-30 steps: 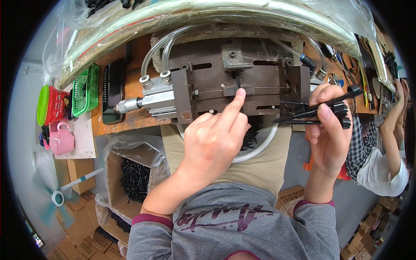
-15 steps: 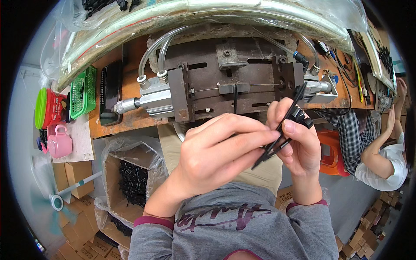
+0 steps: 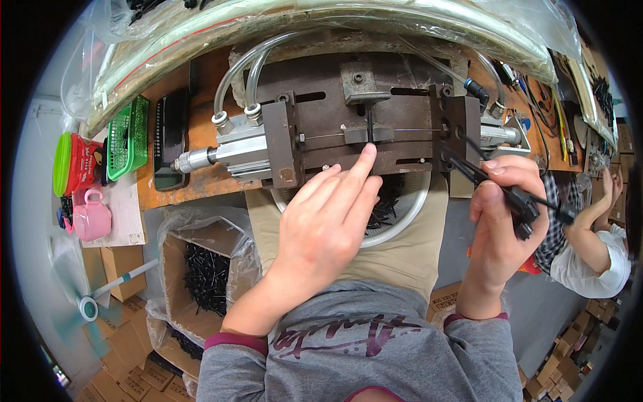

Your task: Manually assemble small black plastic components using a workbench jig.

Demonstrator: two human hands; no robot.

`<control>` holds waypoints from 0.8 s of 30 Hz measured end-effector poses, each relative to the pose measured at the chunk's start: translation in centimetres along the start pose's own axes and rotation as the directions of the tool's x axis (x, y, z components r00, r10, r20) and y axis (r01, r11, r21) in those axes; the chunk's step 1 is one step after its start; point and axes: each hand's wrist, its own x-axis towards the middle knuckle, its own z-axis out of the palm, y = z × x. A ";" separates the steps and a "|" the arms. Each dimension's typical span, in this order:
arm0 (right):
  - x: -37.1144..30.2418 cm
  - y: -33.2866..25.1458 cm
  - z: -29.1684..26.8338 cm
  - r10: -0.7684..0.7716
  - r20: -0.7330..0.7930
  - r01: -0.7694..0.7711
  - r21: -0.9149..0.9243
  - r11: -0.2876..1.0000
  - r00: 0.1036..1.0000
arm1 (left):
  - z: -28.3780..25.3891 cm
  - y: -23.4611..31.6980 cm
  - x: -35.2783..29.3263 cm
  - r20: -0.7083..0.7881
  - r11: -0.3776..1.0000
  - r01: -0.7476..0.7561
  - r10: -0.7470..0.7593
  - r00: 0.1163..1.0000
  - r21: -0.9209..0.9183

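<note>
My left hand (image 3: 328, 218) reaches forward with its fingers stretched out. The index fingertip touches the near end of a thin black plastic piece (image 3: 370, 127) that lies across the small grey block (image 3: 353, 137) in the middle of a dark metal fixture (image 3: 321, 120). A taut wire runs sideways to this block from both ends of the fixture. To the right, my right hand (image 3: 506, 221) is closed around several black plastic pieces (image 3: 521, 204) with long thin stems and blocky heads. Their stems point up and left, near the fixture's right end.
Between my legs, below the fixture, sits a white-rimmed basin (image 3: 402, 231) of black pieces. A plastic-lined carton (image 3: 207, 278) of similar pieces stands at left. Air cylinders (image 3: 244, 154) flank the fixture. A pink cup (image 3: 92, 218) and green basket (image 3: 127, 137) are far left; a co-worker (image 3: 593, 251) sits right.
My hands have parted. The left moved forward from the bundle to the black piece on the block, and that piece now reaches farther back. The right moved right with the bundle.
</note>
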 end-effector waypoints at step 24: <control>0.1 2.3 1.6 -0.477 0.404 0.619 -0.397 0.677 0.781 | -1.4 1.9 1.0 -0.147 0.865 0.021 -0.109 0.983 -0.502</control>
